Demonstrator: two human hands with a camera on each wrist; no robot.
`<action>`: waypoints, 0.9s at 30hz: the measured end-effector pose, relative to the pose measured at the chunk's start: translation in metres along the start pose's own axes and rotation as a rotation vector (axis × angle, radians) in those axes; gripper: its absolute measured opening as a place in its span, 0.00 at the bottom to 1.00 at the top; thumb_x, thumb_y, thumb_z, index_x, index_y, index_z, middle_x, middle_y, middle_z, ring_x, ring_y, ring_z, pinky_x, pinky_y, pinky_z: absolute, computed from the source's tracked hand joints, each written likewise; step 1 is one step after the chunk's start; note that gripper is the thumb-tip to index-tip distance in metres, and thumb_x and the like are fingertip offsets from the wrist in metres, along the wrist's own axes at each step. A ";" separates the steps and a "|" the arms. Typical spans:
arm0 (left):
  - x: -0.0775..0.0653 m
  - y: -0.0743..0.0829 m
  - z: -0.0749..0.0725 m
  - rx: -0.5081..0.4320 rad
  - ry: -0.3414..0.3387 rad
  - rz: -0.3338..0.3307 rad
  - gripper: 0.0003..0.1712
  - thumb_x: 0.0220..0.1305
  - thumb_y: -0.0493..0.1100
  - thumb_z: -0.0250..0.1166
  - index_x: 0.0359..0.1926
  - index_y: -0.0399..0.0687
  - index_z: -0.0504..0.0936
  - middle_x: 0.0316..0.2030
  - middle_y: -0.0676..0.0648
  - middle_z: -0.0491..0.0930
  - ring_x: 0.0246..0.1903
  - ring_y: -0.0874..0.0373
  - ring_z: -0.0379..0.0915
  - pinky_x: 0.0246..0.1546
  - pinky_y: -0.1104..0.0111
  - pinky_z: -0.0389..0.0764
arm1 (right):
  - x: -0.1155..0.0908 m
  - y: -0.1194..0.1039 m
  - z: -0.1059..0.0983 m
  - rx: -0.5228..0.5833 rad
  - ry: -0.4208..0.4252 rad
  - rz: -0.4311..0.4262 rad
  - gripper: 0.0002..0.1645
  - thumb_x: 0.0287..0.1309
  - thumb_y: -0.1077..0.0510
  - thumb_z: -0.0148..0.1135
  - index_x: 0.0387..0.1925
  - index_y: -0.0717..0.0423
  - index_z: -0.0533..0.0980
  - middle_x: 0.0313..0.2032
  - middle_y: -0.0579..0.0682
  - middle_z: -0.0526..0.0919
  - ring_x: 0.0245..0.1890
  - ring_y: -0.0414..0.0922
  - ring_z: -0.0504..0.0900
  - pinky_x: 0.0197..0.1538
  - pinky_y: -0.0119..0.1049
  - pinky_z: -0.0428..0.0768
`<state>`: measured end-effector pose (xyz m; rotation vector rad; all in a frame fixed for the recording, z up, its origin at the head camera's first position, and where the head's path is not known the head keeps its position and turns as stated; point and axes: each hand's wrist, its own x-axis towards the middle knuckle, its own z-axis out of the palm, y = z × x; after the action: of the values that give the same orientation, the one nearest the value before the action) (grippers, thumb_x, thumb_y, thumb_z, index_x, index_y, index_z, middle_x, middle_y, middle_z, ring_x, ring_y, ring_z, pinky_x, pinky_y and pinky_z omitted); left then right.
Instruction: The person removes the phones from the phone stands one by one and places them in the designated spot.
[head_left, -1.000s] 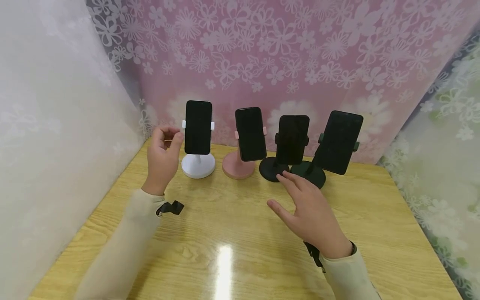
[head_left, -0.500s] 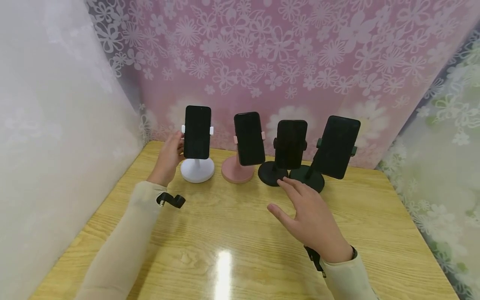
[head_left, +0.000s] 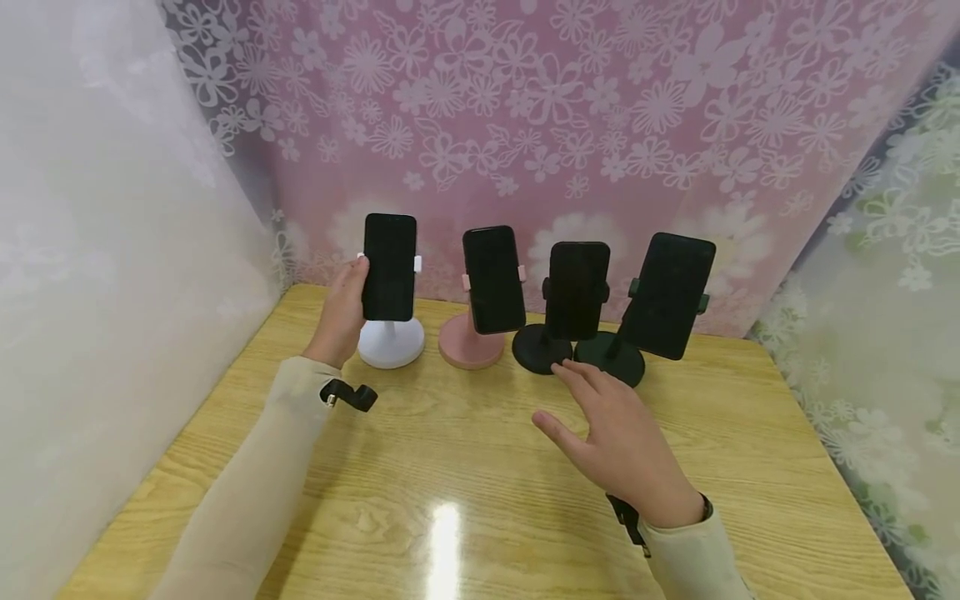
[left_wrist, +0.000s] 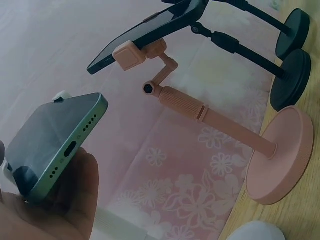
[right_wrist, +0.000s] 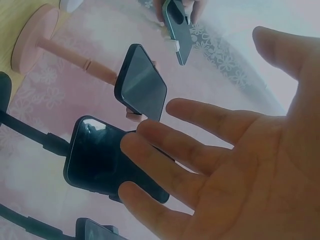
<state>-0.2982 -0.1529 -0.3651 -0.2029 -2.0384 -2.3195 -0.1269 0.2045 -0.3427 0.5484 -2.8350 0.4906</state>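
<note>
My left hand [head_left: 341,317] grips the lower left side of a smartphone [head_left: 389,271] in the clamp of a white phone stand [head_left: 392,346]. Its thumb lies along the front edge, with fingers behind the phone. The left wrist view shows the phone's pale green bottom edge [left_wrist: 67,150] with its port. My right hand [head_left: 618,442], fingers straight and spread, hovers in front of the black stand [head_left: 538,354] and the dark green stand [head_left: 633,367], holding nothing. In the right wrist view, its fingers [right_wrist: 160,160] overlap the black stand's phone [right_wrist: 95,155].
A pink stand [head_left: 471,346] with a phone [head_left: 493,283] stands right of the white one. Phones [head_left: 577,292] also fill the black and dark green clamps. Behind the wooden table [head_left: 390,467] hangs a pink floral curtain [head_left: 525,133]; a pale wall [head_left: 127,250] is at left.
My left hand has moved in from beside the white stand to its phone, the thumb now on the front. My right hand has stayed almost still. The view shifted slightly.
</note>
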 end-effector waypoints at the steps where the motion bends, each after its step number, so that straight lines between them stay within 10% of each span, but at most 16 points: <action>1: 0.000 -0.001 0.000 -0.004 -0.001 -0.005 0.40 0.80 0.66 0.41 0.78 0.44 0.57 0.64 0.45 0.67 0.58 0.54 0.70 0.61 0.61 0.72 | 0.000 0.000 0.000 0.001 -0.001 0.001 0.45 0.70 0.28 0.55 0.73 0.53 0.70 0.70 0.56 0.73 0.67 0.59 0.74 0.68 0.63 0.70; 10: 0.001 -0.007 0.003 -0.021 -0.006 -0.015 0.43 0.80 0.68 0.38 0.83 0.53 0.42 0.79 0.45 0.51 0.75 0.49 0.55 0.74 0.54 0.61 | 0.000 0.002 0.001 0.002 -0.015 0.022 0.46 0.69 0.26 0.54 0.73 0.53 0.70 0.70 0.56 0.73 0.68 0.60 0.73 0.69 0.64 0.67; 27: 0.000 -0.012 0.015 -0.046 0.129 0.100 0.39 0.83 0.62 0.40 0.81 0.43 0.52 0.80 0.45 0.52 0.79 0.55 0.46 0.78 0.62 0.50 | -0.001 0.004 -0.001 0.013 -0.002 0.012 0.45 0.70 0.28 0.55 0.75 0.53 0.68 0.71 0.56 0.72 0.69 0.59 0.72 0.69 0.64 0.67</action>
<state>-0.2989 -0.1365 -0.3749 -0.1499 -1.8729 -2.2582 -0.1268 0.2088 -0.3428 0.5351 -2.8403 0.5108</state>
